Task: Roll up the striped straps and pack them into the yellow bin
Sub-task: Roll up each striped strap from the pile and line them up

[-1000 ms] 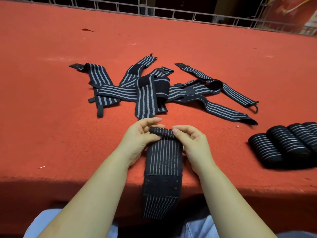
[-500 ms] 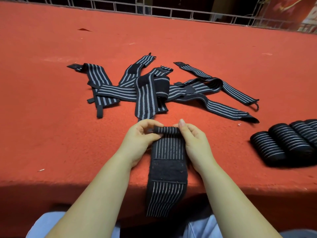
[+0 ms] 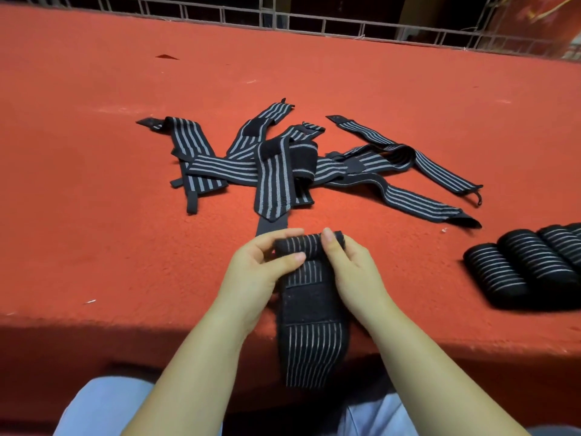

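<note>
A black strap with grey stripes [image 3: 311, 313] lies across the near edge of the red table, its tail hanging over the edge. Its far end is wound into a small roll [image 3: 309, 245]. My left hand [image 3: 261, 272] pinches the roll's left end between thumb and fingers. My right hand [image 3: 352, 272] grips the right end, thumb on top. Beyond the hands lies a loose pile of several unrolled striped straps [image 3: 276, 171]. Several finished rolls [image 3: 528, 265] sit side by side at the right. No yellow bin is in view.
The red felt table [image 3: 110, 231] stretches far back to a metal grid fence [image 3: 345, 23]. Its near edge [image 3: 125, 325] runs just under my forearms. Light blue trousers [image 3: 103, 404] show below it.
The roll has grown thicker as my hands wound the strap toward me, and less of the tail hangs over the table edge. The view has shifted slightly.
</note>
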